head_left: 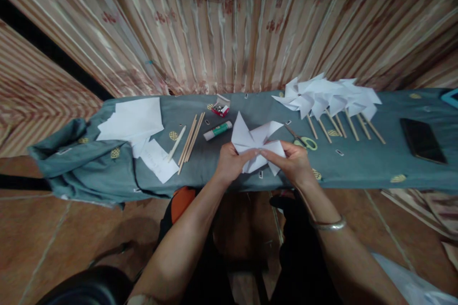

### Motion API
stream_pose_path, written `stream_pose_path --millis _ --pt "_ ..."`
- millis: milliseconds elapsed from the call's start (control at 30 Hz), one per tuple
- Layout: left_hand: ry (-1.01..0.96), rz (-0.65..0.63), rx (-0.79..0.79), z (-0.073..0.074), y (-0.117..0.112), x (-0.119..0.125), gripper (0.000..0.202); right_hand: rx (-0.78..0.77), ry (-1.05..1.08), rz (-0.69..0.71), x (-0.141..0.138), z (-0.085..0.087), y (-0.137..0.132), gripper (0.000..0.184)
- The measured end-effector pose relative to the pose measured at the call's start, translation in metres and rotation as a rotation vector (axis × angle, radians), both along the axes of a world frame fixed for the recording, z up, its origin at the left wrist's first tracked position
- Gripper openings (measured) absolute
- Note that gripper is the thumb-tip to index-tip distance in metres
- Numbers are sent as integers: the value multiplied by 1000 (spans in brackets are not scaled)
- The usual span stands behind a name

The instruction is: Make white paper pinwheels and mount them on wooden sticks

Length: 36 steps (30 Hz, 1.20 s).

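A white paper pinwheel [255,139] is held between both hands over the front of the cloth-covered table. My left hand [232,161] grips its lower left side, with the thumb pressed near the centre. My right hand [294,159] grips the lower right side, its thumb tip close to the left one. The fingers behind the paper are hidden. No stick shows on this pinwheel. Just beyond my left hand lies a glue stick [218,131]. Scissors [306,142] with green handles rest beside my right hand.
Finished pinwheels on sticks [331,97] lie at the back right, near a black phone [423,139]. A small open red box [221,106] stands behind the glue stick. Wooden sticks [192,140], a white pen-like tool [176,143] and paper sheets [134,119] lie leftward. Curtains [229,28] hang behind.
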State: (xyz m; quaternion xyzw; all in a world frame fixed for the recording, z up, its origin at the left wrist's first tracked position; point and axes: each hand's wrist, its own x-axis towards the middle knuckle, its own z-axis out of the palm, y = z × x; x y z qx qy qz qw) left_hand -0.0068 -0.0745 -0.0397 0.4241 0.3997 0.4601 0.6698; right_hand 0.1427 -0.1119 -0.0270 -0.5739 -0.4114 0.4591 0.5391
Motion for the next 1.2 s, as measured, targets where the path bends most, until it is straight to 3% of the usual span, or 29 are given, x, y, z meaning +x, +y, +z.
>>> stream_pose_path --millis 400,633,1200 --pt "-40 41 -66 7 0 1 38 -116 193 -15 -6 5 3 37" --pt "-23 53 -76 7 -1 2 37 -47 122 -5 -5 0 3 35" --pt "61 139 -8 6 -1 1 34 -49 107 -18 -5 0 4 32"
